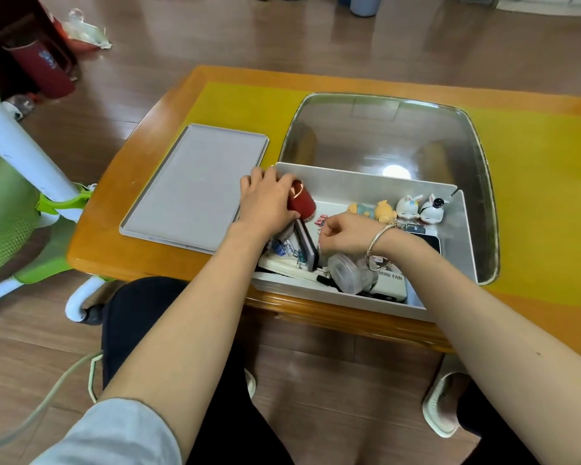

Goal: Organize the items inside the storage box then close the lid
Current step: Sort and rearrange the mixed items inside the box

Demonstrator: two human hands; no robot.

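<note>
An open white storage box (363,184) stands at the table's near edge, its grey lid (195,186) lying flat to the left. My left hand (265,199) grips a small dark red cup-like item (302,200) at the box's left end. My right hand (344,236), fingers curled, pinches something small over the box's middle; I cannot make out what. Several small figurines (396,209) line the back wall. A clear round container (348,271), a white "MINI FAN" box (388,285), a dark flat case (306,245) and a phone (428,241) lie inside.
The box sits on a yellow-and-orange table (242,102) beside a glass inset panel (383,135). A green-and-white chair (21,209) stands at the left. My legs and a slipper (443,404) are below the table edge.
</note>
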